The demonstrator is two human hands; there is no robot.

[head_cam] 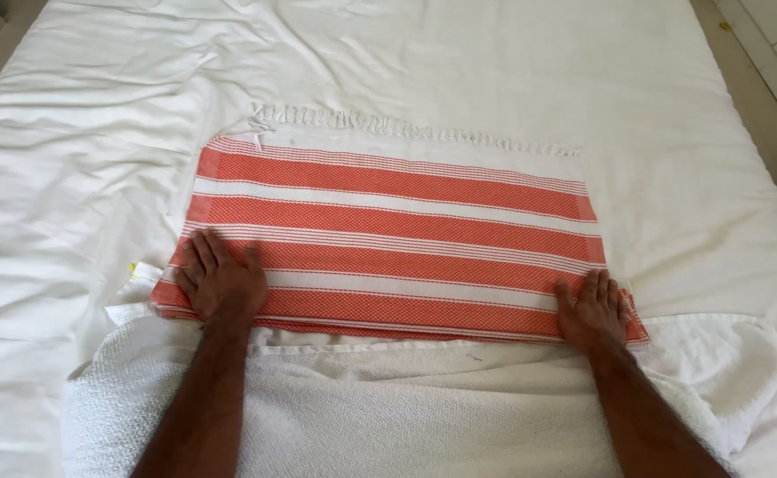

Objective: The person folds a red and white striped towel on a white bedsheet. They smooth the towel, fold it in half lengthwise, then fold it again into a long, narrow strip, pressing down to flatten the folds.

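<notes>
striped towel [388, 235] was laid folded on white bed sheet [495, 71], long axis left-right, fringe at far edge | left hand [220, 283] pressed flat, nothing grasped, on near-left corner | right hand [594, 310] flat on near-right corner | white terry towel [406, 407] beneath near edge

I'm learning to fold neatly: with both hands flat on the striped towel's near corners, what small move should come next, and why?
Probably slide both palms outward along the near edge to press it flat. The left hand and right hand lie open on the orange-and-white striped towel, already folded into a long rectangle on the white towel, with its layered near edge slightly uneven.
</notes>
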